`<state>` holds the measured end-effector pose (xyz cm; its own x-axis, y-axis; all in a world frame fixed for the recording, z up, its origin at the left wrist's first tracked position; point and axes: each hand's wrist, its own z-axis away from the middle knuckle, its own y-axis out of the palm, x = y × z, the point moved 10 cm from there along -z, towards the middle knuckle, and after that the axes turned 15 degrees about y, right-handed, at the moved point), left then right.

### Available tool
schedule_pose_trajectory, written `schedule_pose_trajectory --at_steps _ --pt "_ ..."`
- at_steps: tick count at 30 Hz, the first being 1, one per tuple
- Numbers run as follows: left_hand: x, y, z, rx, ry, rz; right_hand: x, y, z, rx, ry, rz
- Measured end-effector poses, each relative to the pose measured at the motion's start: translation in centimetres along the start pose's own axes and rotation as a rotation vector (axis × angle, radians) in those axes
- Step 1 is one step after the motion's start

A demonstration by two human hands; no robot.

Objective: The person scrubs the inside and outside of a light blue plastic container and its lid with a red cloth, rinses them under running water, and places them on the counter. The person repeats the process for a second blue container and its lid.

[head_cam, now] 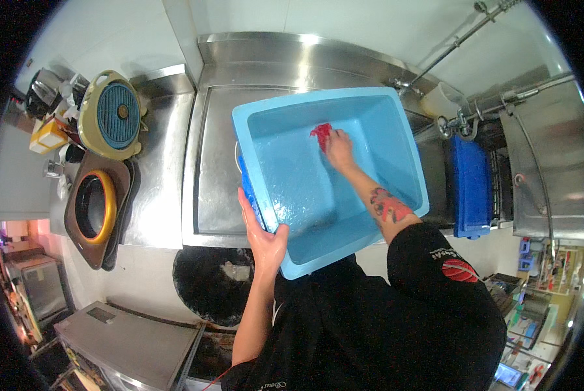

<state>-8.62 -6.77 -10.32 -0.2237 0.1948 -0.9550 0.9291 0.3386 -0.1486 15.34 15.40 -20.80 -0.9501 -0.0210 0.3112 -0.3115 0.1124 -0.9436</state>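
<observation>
A light-blue plastic tub (pixel 301 185) is tilted towards me over the steel counter, its wet inside facing up. My left hand (pixel 267 244) grips its near left rim, thumb over the edge and fingers along the outer wall. Inside, my right hand (pixel 339 149) presses a red scrubbing pad (pixel 323 136) against the tub's floor towards the far wall. Part of the pad is hidden under my fingers. Something bright blue (pixel 249 188) shows behind the tub's left side, mostly covered by it.
Left of the sink counter (pixel 218 205) stand a round tabletop grill (pixel 119 115) and a gold-rimmed pan (pixel 96 207) on dark trays. A faucet (pixel 460 124) and a blue lid-like panel (pixel 472 188) are on the right. Below the counter sits a round black bin (pixel 209 288).
</observation>
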Motion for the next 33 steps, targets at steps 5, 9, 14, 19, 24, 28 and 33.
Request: schedule_pose_trajectory --at_steps 5,9,14,19,24,28,33 --pt "-0.6 0.9 -0.1 0.026 -0.063 0.13 13.4 9.0 8.6 0.257 -0.467 -0.161" --pt "1.0 -0.6 -0.7 -0.024 0.005 0.056 9.8 1.6 12.5 0.464 -0.8 -0.13" --pt "-0.2 1.2 -1.2 0.01 0.033 0.124 -16.6 0.3 0.1 0.105 -0.098 0.285" --pt "0.9 0.2 -0.1 0.023 0.027 0.068 0.9 6.1 1.7 0.19 -0.201 0.037" --pt "0.6 -0.2 -0.5 0.001 0.005 0.093 3.6 -3.5 11.1 0.699 -0.517 -0.297" --pt "0.0 0.1 -0.6 0.011 0.012 0.048 -11.4 -0.5 -0.8 0.275 0.001 0.145" --pt "-1.0 -0.2 -0.3 0.035 0.002 -0.072 6.7 8.0 11.6 0.679 -0.503 0.127"
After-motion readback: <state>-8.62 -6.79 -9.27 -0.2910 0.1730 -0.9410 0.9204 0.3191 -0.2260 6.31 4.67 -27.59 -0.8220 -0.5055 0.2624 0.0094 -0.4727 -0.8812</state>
